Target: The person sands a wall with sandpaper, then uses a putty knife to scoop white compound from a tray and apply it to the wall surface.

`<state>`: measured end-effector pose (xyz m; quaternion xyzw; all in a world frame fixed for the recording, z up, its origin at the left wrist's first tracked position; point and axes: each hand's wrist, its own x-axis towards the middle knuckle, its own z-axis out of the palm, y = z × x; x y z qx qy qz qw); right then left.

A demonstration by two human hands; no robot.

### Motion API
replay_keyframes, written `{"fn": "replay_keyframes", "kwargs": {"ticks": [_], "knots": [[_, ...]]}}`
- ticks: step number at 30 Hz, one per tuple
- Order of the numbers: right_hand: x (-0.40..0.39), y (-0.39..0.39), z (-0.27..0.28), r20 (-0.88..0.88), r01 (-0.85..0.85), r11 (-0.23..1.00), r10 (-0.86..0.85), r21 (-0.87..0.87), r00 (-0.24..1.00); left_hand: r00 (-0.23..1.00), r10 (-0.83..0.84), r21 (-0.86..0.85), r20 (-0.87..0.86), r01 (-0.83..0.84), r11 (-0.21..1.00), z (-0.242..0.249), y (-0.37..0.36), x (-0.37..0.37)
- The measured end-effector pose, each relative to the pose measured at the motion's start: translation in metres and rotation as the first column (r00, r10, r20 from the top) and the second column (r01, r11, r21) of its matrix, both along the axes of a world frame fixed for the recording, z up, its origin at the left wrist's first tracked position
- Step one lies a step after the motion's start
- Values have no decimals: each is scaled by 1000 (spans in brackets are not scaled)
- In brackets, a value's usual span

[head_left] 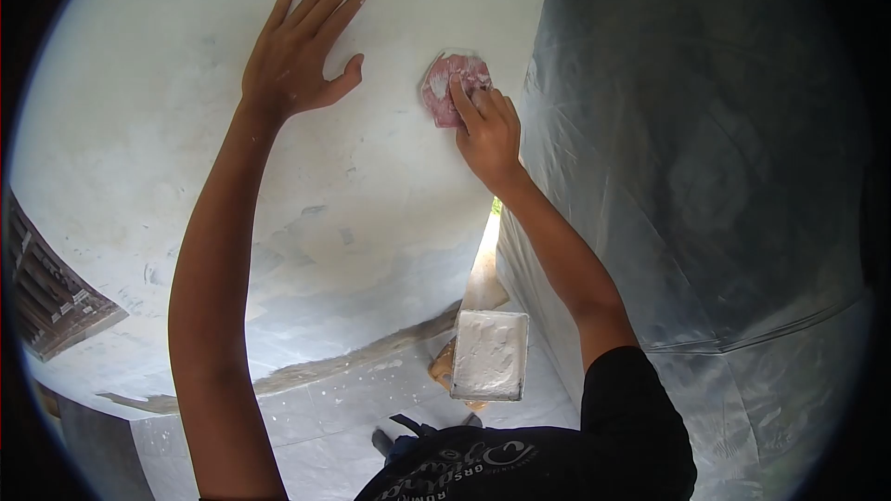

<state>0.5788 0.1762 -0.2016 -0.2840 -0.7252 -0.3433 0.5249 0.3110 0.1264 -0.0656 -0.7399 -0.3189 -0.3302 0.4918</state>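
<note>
My left hand [302, 51] is raised to the pale wall [325, 167], fingers stretched out and thumb apart, holding nothing. To its right, my right hand [487, 130] grips a pink flat pad [450, 83] smeared with white and lays it on the wall, index finger extended along it. Whether the pad is a cloth or a soft scraper, I cannot tell. Patches and grey smudges mark the wall's surface. Below my right hand, near my body, stands a rectangular tray [490, 355] filled with white paste.
Translucent plastic sheeting [687, 176] hangs along the right side. White-speckled sheeting [343, 399] covers the floor, where my feet show. A brown object [442, 366] sits partly behind the tray. A dark slatted panel [56, 283] is at the left.
</note>
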Motion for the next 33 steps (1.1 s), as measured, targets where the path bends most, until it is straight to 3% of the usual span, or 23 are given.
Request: {"fn": "replay_keyframes", "kwargs": {"ticks": [4, 7, 11, 13, 19, 23, 25, 28, 33], "knots": [[6, -21, -47, 48, -87, 992, 92, -91, 995, 1000, -7, 9, -3, 7, 1000, 0, 1, 1], [7, -20, 5, -22, -122, 992, 123, 26, 992, 1000, -16, 1, -6, 16, 1000, -1, 2, -1], [-2, -3, 59, -82, -22, 985, 37, 172, 996, 999, -23, 16, -23, 24, 1000, 0, 2, 0], [-6, 9, 50, -22, 26, 993, -23, 112, 999, 1000, -22, 11, -22, 22, 1000, 0, 0, 0], [-3, -14, -52, 42, -71, 995, 74, -71, 996, 1000, 7, 20, -22, -7, 1000, -1, -1, 1], [0, -28, -3, -19, -132, 991, 133, 35, 991, 998, 54, 24, -36, -54, 998, 0, -1, 2], [0, -19, 36, -51, -59, 987, 68, 152, 996, 996, 71, 16, -51, -71, 997, -1, 0, 2], [-2, 0, 60, -22, -35, 981, 40, 190, 999, 989, 114, -9, -90, -116, 993, 0, 1, 3], [-4, 9, 0, 41, -33, 991, 27, 132, 999, 979, 163, -8, -124, -165, 986, -1, 5, 2]]}}
